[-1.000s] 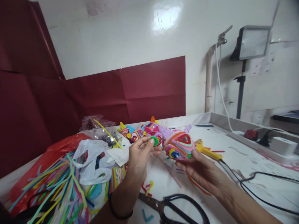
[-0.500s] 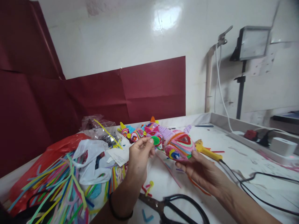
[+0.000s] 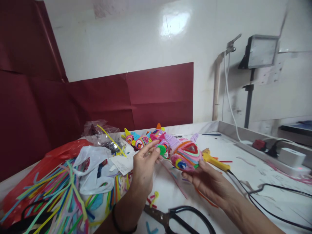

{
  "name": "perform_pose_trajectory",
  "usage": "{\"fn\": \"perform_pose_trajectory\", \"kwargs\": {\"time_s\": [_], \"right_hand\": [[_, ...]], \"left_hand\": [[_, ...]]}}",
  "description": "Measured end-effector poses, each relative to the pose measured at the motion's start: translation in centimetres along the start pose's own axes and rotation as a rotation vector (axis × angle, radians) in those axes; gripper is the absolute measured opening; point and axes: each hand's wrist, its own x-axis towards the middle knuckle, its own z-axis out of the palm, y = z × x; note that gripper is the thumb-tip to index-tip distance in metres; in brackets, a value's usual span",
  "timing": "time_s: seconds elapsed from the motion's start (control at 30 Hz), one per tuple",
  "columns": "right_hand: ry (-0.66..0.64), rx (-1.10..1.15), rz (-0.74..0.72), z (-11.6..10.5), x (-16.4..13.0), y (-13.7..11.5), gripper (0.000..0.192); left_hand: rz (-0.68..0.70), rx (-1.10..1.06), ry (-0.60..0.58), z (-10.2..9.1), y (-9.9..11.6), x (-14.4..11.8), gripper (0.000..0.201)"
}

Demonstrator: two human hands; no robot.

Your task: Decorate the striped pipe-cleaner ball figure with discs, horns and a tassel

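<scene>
My left hand (image 3: pixel 143 165) pinches a small green coiled disc (image 3: pixel 161 149) of pipe cleaner between thumb and fingertips, close to the left side of a multicoloured pipe-cleaner figure (image 3: pixel 186 154). That figure has a red triangle on pink and orange coils, with purple ears. My right hand (image 3: pixel 209 182) cradles it from below with the palm up. Both hands are held just above the white table (image 3: pixel 246 169).
A heap of loose coloured pipe cleaners (image 3: pixel 58 195) and plastic bags (image 3: pixel 95 162) lies at the left. More finished figures (image 3: pixel 143 139) sit behind the hands. Black scissors (image 3: pixel 180 219) lie at the front, a yellow glue gun (image 3: pixel 215 159) with black cable at right.
The camera tilted slightly, so everything sits a little lower in view. My left hand brought the green disc a bit nearer the figure; the right hand keeps its hold.
</scene>
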Motion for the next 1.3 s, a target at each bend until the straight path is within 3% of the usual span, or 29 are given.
{"fn": "perform_pose_trajectory", "kwargs": {"time_s": [0.33,0.83,1.3], "right_hand": [[0.001,-0.007,0.002,0.4,-0.1,0.1,0.040],[0.018,-0.022,0.006,0.2,0.0,0.3,0.037],[-0.026,-0.041,-0.008,0.6,0.0,0.2,0.037]], "left_hand": [[0.001,0.019,-0.001,0.5,0.1,-0.6,0.015],[0.039,0.124,0.117,1.2,-0.5,-1.0,0.016],[0.051,0.186,0.119,1.0,-1.0,-1.0,0.014]]}}
